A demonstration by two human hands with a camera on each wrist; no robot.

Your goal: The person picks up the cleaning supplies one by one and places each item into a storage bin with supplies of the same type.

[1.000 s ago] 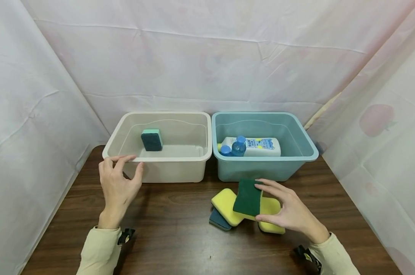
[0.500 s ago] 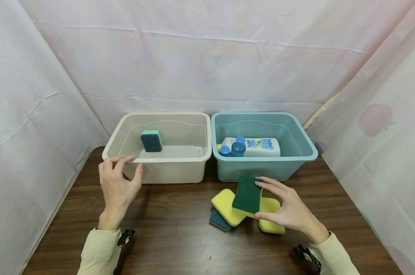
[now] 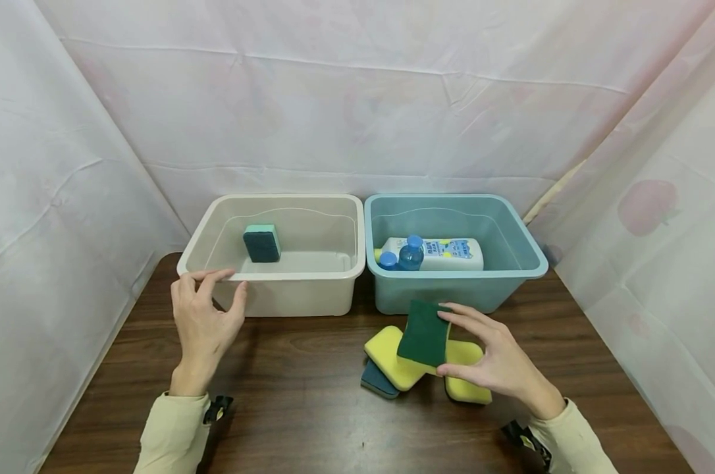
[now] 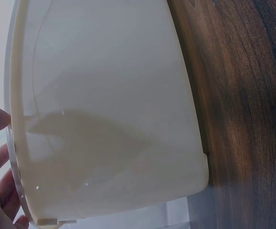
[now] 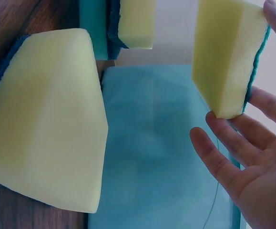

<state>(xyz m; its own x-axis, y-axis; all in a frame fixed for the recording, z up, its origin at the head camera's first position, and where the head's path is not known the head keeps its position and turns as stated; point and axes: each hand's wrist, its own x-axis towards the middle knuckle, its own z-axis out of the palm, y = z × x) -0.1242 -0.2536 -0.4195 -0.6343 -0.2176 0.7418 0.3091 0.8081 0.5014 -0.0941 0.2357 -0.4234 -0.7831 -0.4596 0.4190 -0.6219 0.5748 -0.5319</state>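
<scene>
Between its thumb and fingertips, the right hand [image 3: 494, 362] pinches a scrub sponge [image 3: 424, 334], green scouring side up, above a small pile. In the right wrist view, the held sponge [image 5: 226, 62] shows its yellow foam side. Beneath it lie two yellow sponges [image 3: 390, 355] [image 3: 469, 390] and a dark blue-grey one [image 3: 381, 380], partly covered. The left hand [image 3: 206, 322] rests its fingers over the front rim of the off-white tub [image 3: 298, 297], thumb in front of it. Inside that tub stands a green sponge [image 3: 263, 243] with a dark face.
To the right of the off-white tub stands a blue tub [image 3: 440, 293], holding a white bottle [image 3: 464, 262] lying down and two small blue-capped bottles [image 3: 411, 253]. Both tubs stand at the back of the wooden table [image 3: 310, 421], before a pale curtain [image 3: 334, 118].
The right hand has raised the scrub sponge slightly and shifted it a little to the left. The left hand keeps its place at the tub rim.
</scene>
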